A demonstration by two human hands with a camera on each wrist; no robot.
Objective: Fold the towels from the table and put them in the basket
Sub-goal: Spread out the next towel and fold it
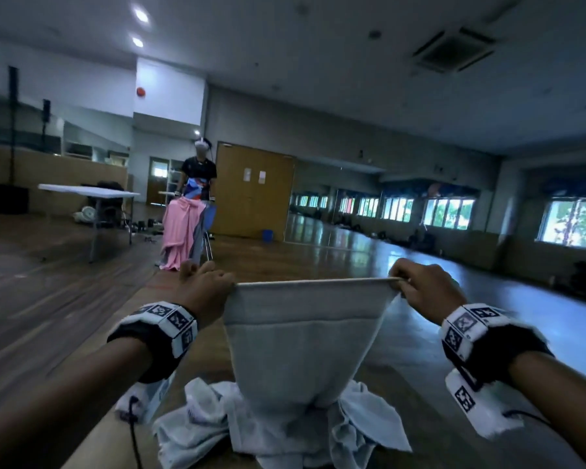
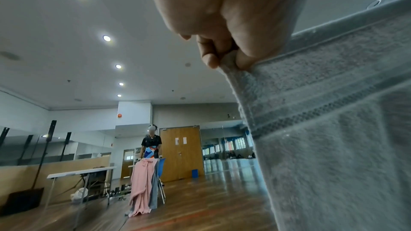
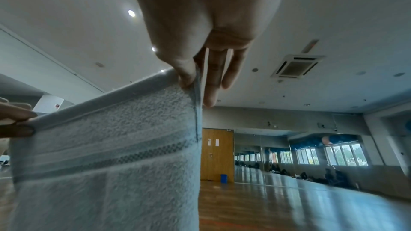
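A pale grey towel (image 1: 305,336) hangs stretched in the air between my two hands. My left hand (image 1: 210,286) pinches its top left corner, seen close as the left hand (image 2: 222,57) on the towel (image 2: 333,129). My right hand (image 1: 416,286) pinches the top right corner, and in the right wrist view the right hand (image 3: 191,80) holds the towel (image 3: 106,155) between thumb and forefinger. The towel's lower end drops onto a heap of crumpled pale towels (image 1: 203,421) on the brown table (image 1: 203,360). No basket shows in any view.
A person in a headset (image 1: 199,174) stands ahead behind a chair draped with pink cloth (image 1: 181,228). A white folding table (image 1: 88,192) stands at the left. Wooden doors (image 1: 254,191) and a shiny wooden floor (image 1: 352,252) lie beyond.
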